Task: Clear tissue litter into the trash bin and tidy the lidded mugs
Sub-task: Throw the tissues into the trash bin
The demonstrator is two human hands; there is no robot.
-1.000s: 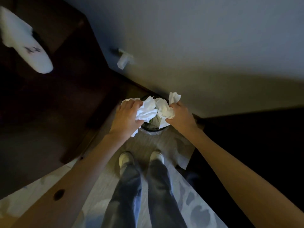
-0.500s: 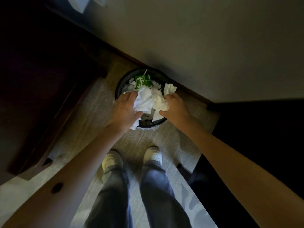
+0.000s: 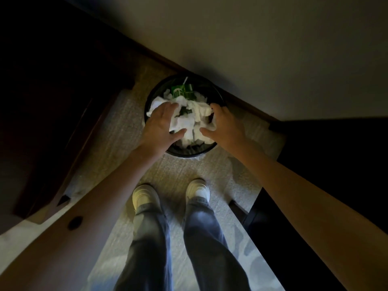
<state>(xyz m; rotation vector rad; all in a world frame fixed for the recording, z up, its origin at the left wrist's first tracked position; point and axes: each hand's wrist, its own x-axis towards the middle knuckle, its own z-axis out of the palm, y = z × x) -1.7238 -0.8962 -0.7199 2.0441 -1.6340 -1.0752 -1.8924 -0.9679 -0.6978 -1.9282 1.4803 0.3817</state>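
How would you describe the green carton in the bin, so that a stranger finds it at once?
Find the round black bin on the carpet, close to the wall. At its far side, behind the white tissues, lies a green carton. It is the only green thing among the white paper.

Floor: pale woven carpet [image 3: 180, 169], centre frame. Plain light wall [image 3: 273, 49] fills upper right, with a dark baseboard [image 3: 159, 57] running diagonally along its foot. Dark wooden furniture [image 3: 52, 112] at left; black furniture [image 3: 336, 164] at right. Green carton [image 3: 181, 92] upper centre, print illegible. White shoes [image 3: 144, 198] and blue jeans [image 3: 151, 248] at lower centre.
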